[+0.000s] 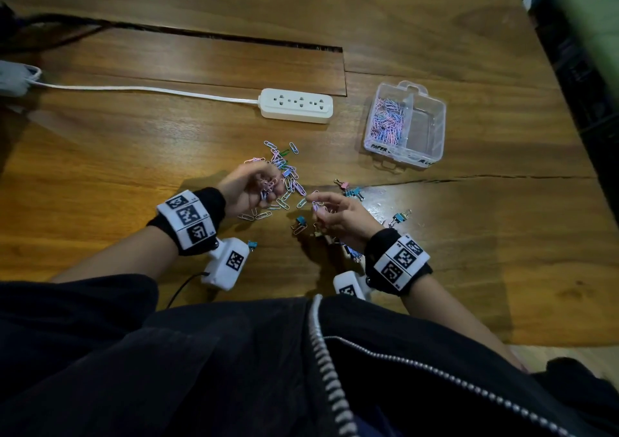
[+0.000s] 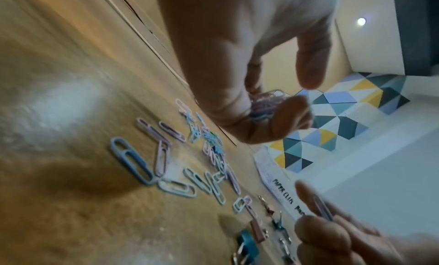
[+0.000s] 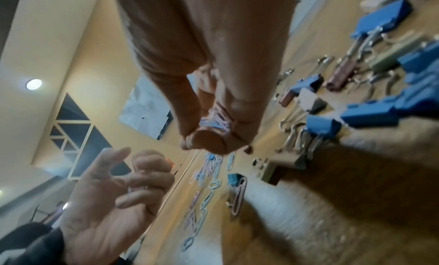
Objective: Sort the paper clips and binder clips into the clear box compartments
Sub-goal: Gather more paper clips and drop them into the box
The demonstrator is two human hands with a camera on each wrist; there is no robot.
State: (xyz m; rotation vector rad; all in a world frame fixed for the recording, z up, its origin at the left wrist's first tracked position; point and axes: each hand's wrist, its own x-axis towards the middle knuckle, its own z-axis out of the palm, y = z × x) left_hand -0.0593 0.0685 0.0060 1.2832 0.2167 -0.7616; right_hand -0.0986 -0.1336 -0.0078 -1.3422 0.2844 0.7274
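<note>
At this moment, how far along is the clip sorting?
Partly done. The clear box has many paper clips in its left compartment; the right one looks empty. The left hand and the right hand each hold paper clips. Loose paper clips and all the binder clips remain on the table.

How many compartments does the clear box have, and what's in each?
2. The clear box has a left compartment piled with paper clips, and a right compartment that looks empty; no binder clips show in it.
</note>
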